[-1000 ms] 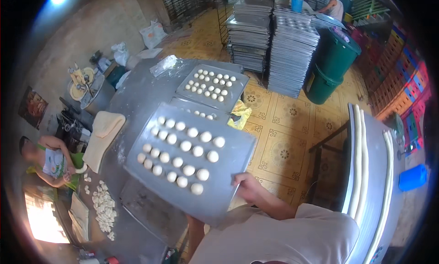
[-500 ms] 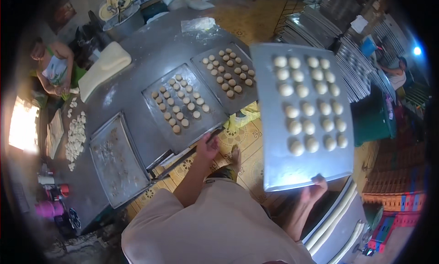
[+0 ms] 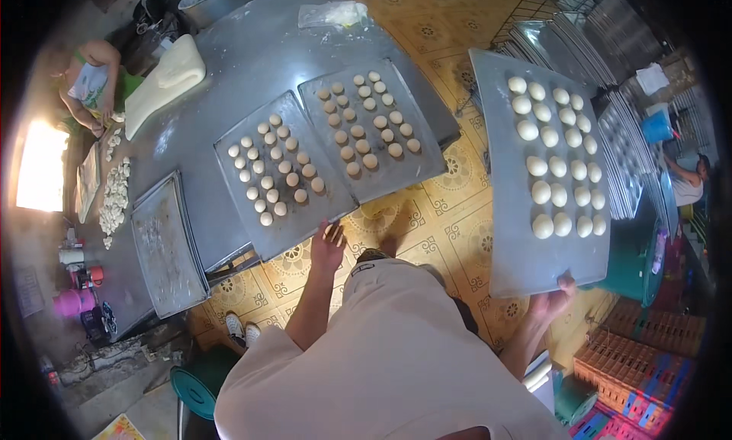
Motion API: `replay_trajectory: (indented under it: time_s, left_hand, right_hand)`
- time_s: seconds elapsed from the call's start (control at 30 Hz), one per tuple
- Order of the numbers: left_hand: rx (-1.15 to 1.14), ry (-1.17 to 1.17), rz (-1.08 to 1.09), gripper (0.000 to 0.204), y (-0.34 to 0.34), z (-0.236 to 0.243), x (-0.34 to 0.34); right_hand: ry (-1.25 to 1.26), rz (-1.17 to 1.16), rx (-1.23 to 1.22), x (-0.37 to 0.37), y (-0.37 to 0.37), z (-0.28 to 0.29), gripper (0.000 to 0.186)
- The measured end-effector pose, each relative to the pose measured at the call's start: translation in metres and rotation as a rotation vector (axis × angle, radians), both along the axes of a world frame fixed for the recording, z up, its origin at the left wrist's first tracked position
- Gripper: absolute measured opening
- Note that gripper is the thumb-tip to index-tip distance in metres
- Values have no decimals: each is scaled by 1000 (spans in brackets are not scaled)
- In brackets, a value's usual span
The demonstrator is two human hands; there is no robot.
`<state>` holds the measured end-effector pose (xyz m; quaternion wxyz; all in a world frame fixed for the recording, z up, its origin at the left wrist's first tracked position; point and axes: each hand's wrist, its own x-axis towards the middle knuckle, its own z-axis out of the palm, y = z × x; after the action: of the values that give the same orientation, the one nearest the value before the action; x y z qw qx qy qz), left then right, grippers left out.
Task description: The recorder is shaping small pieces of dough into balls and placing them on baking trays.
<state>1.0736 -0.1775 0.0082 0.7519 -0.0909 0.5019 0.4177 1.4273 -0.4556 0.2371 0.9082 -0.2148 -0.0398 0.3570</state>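
A metal tray [image 3: 526, 268] set with round dough balls [image 3: 559, 194] in two blocks is held up to the person's right, over the tiled floor [image 3: 450, 245] and well apart from the counter [image 3: 252, 66]. The right hand [image 3: 560, 293] pinches its near edge, thumb on the upper face; the fingers beneath are hidden. The left hand [image 3: 328, 245] grips nothing, its fingers loosely spread and partly curled just beside a loaded tray [image 3: 306, 220] on the counter; whether they touch it I cannot tell. A second loaded tray [image 3: 415, 173] lies next to that one. Farther left are some bare trays [image 3: 168, 242], cut dough pieces [image 3: 116, 196], a folded dough slab [image 3: 171, 81] and a co-worker [image 3: 95, 85].
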Motion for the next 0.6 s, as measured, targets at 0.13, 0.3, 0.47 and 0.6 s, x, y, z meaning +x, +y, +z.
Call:
replay_trajectory:
  time_s: [0.13,0.3,0.47,0.6]
  left_hand:
    - [140,-205,-15,29,14,-14,60]
    - [325,-115,261,35,30,-2,106]
    - [539,54,358,33,37,42,117]
    - [554,256,575,21,61,92,163]
  right_hand:
    - [30,-32,-140,57,48,-12,59]
    - [-104,92,-127,132,110,-12,62]
    - [52,164,-226,217,160,-18,59]
    - [96,163,-280,301,197,-29,59]
